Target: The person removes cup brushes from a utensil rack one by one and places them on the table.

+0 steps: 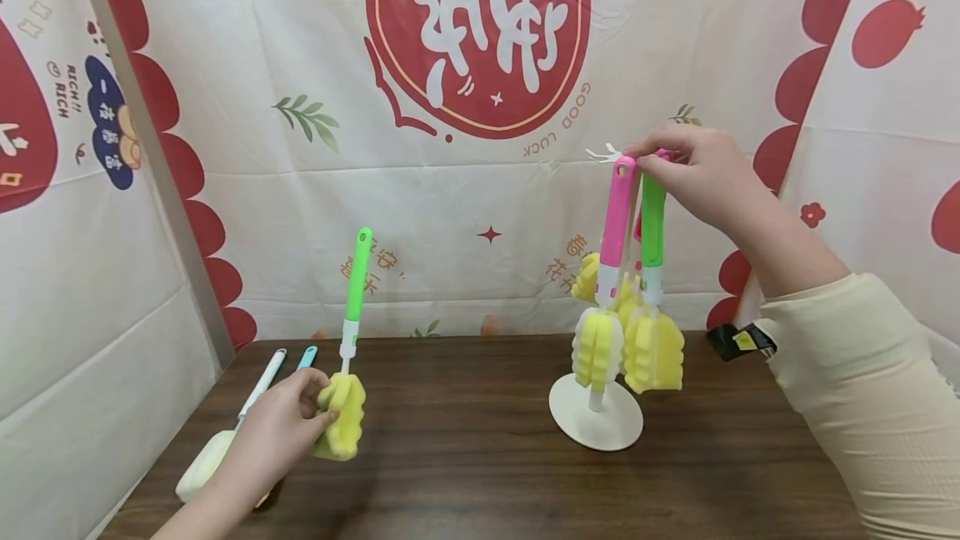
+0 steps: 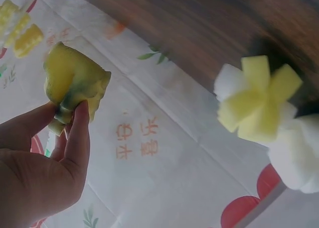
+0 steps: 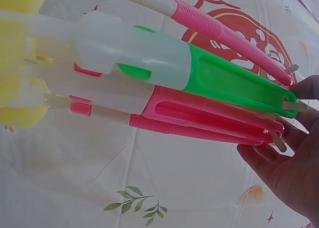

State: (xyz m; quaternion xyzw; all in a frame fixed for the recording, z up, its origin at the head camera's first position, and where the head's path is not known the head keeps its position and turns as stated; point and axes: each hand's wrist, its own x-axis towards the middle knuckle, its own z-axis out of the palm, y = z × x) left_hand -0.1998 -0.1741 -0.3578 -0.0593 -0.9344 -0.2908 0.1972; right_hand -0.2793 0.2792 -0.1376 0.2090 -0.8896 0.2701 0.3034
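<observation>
Left hand (image 1: 281,419) pinches green-handled sponge brush (image 1: 350,332) by its yellow head (image 1: 345,419); handle up, leaning slightly right, well left of brush stand (image 1: 603,432). Right hand (image 1: 701,180), nearer stand, grips its top.

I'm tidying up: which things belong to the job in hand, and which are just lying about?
In the job:
held green-handled sponge brush
round-based rack
sponge brushes hanging on it

Lying about, perhaps awaiting use:
white-handled sponge brush
blue-handled brush, partly hidden
</observation>
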